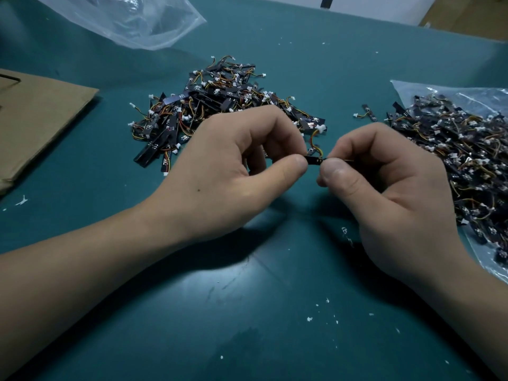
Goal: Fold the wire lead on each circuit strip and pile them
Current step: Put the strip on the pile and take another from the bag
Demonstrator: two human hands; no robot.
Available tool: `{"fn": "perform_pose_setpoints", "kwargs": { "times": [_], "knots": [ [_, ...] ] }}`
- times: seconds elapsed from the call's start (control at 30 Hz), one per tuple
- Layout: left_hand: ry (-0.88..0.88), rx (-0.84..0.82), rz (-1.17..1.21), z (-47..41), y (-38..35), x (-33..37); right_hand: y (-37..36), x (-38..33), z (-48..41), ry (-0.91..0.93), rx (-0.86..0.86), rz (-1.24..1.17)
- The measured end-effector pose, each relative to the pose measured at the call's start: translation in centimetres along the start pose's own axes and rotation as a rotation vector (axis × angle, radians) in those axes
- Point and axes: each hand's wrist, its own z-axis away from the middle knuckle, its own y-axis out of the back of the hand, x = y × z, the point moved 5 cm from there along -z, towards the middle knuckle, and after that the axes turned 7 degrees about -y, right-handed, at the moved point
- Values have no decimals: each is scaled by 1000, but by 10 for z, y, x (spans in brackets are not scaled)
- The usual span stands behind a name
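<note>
Centrally, a small black circuit strip (314, 160) is held above the bench (247, 298), one end pinched by the left hand (233, 171) and the other by the right hand (390, 188). The fingers (291, 166) of both hands are clamped on it. Its orange-yellow wire lead (313, 141) is curved upward just beyond the fingertips. A pile of strips (220, 105) is seen beyond the left fingers, a single loose strip (368, 111) beyond the right fingers, and a clear bag of strips (453, 149) to their right. Cardboard (41, 114) is laid well to the left, and an empty plastic bag (132, 20) far beyond.

Black circuit strip (314, 160) in a two-handed pinch, left hand (220, 174) and right hand (390, 193), over teal table (247, 312).
</note>
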Motion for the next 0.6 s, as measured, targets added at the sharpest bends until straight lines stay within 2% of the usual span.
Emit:
{"fn": "perform_pose_setpoints", "kwargs": {
  "times": [0.6],
  "knots": [
    [-24,13,-53,2,-1,4,1,-4,1,-20,42,-69]
  ]
}}
